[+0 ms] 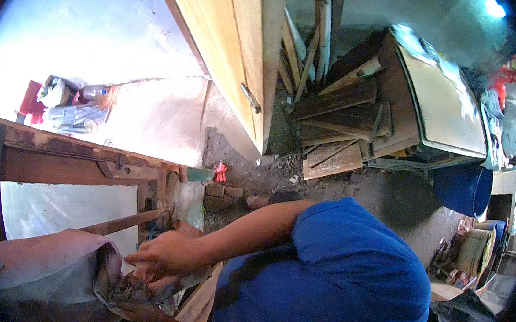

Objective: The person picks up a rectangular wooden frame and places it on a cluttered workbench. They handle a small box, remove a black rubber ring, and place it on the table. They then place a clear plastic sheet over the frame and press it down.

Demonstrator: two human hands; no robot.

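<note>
fingers (147, 256) of both hands curled tight, gripping crumpled sack mouth (112, 284)

Sack (42, 284) lies left, beneath wooden frame (67, 156). Door (230, 53) stands behind; plank stack (334, 123) right of door, cabinet (437, 102) beside planks.

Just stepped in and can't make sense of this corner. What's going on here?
A person in a blue shirt has both hands on a grey-brown sack. The right hand pinches its crumpled mouth from above, and the left hand holds the folds from below. The sack lies beside a worn wooden frame. Behind stand a wooden door and a stack of planks on a dirt floor.
</note>
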